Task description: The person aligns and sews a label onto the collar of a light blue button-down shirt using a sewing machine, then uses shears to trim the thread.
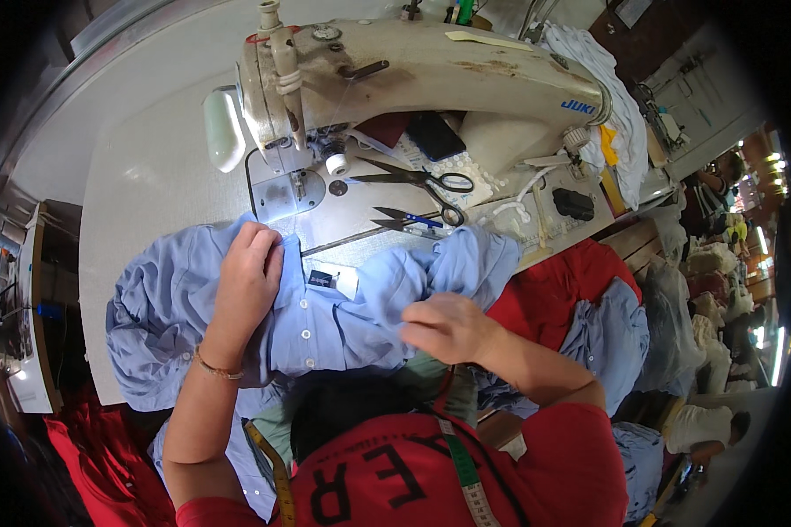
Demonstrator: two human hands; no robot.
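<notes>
A light blue button-up shirt (325, 329) lies bunched across the near part of the sewing table, its white buttons and a dark neck label showing. My left hand (253, 256) pinches the shirt's edge just in front of the needle plate. Over the shirt's right part, my right hand (448, 327) has its fingers curled and a little smeared by motion; whatever is between them is hidden. The sewing machine (431, 75) stands beyond the shirt, and its presser foot (299, 180) is above the metal plate, apart from the cloth.
Black scissors (422, 178) and small thread snips (404, 215) lie on the table (167, 167) under the machine arm. A black phone (435, 136) rests behind them. Red cloth (545, 290) and more blue shirts (606, 338) are piled at the right.
</notes>
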